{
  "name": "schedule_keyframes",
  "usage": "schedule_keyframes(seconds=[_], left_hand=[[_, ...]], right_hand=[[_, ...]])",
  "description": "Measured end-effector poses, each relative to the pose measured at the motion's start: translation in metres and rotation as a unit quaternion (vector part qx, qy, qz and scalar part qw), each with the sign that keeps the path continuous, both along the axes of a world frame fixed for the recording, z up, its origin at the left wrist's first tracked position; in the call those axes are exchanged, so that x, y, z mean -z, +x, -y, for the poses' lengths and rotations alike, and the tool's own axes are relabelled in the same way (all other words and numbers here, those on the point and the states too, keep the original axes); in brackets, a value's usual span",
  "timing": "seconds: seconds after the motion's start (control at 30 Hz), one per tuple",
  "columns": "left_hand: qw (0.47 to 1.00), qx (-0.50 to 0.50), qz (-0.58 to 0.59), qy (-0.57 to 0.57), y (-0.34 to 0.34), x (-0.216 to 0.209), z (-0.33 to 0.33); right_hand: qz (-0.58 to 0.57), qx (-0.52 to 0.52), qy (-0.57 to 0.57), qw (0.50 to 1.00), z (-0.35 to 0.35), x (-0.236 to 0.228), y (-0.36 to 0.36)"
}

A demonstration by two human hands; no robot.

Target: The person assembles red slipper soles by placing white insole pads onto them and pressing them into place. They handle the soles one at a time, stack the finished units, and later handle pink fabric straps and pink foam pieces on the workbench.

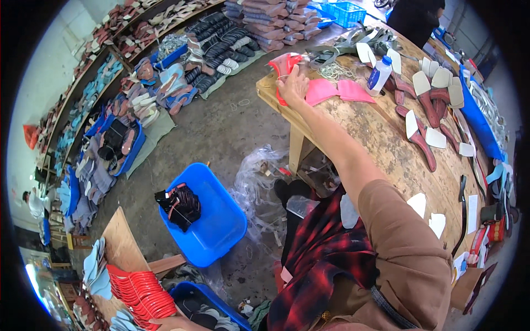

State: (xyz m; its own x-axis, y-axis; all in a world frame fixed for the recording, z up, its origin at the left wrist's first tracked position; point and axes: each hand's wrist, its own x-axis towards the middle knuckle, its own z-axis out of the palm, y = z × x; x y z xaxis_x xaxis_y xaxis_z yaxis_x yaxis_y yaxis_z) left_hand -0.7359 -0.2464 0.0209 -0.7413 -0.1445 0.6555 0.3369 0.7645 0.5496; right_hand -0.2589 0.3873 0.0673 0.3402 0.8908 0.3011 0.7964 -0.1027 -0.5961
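My right arm stretches across to the far left corner of the wooden table. There my right hand (295,86) closes over a bundle of red, curved shoe-shaped pieces (283,65), partly smeared by motion. Pink flat pieces (341,90) lie beside that hand on the table. At the lower edge, my left hand (170,323), mostly cut off, has its fingers closed against the near end of a long stack of red shoe-shaped pieces (138,292). The stack lies by a wooden board (122,240), next to light blue pieces (96,273).
On the wooden table (353,135) are a white-and-blue bottle (380,75), pale string (337,70) and dark red pieces with white parts (422,146). A blue tub (221,220) with a dark bundle (182,207) stands on the floor beside crumpled plastic (256,187). A person (411,19) stands beyond the table.
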Motion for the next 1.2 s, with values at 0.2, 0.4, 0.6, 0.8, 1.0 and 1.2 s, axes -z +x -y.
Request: schedule_keyframes(seconds=[0.2, 0.4, 0.6, 0.8, 1.0, 1.2], left_hand=[[1.000, 0.005, 0.008, -0.006, -0.012, 0.005, 0.031], [0.995, -0.102, -0.008, 0.009, -0.013, 0.007, 0.045], [0.988, -0.080, 0.012, 0.131, -0.017, -0.001, 0.045], [0.999, 0.013, 0.026, 0.044, -0.039, 0.020, 0.039], [0.999, 0.033, 0.023, 0.028, -0.047, 0.013, -0.012], [0.998, 0.050, 0.031, 0.012, -0.050, 0.009, -0.023]], right_hand=[[-0.097, -0.216, 0.023, 0.971, 0.005, 0.008, -0.032], [-0.414, -0.404, -0.144, 0.803, 0.116, 0.002, -0.112], [-0.232, -0.632, -0.116, 0.731, 0.265, -0.009, -0.309], [-0.196, -0.676, -0.236, 0.670, 0.388, -0.050, -0.478], [-0.161, -0.794, -0.193, 0.554, 0.404, -0.014, -0.445], [-0.192, -0.736, -0.128, 0.637, 0.369, 0.071, -0.297]])
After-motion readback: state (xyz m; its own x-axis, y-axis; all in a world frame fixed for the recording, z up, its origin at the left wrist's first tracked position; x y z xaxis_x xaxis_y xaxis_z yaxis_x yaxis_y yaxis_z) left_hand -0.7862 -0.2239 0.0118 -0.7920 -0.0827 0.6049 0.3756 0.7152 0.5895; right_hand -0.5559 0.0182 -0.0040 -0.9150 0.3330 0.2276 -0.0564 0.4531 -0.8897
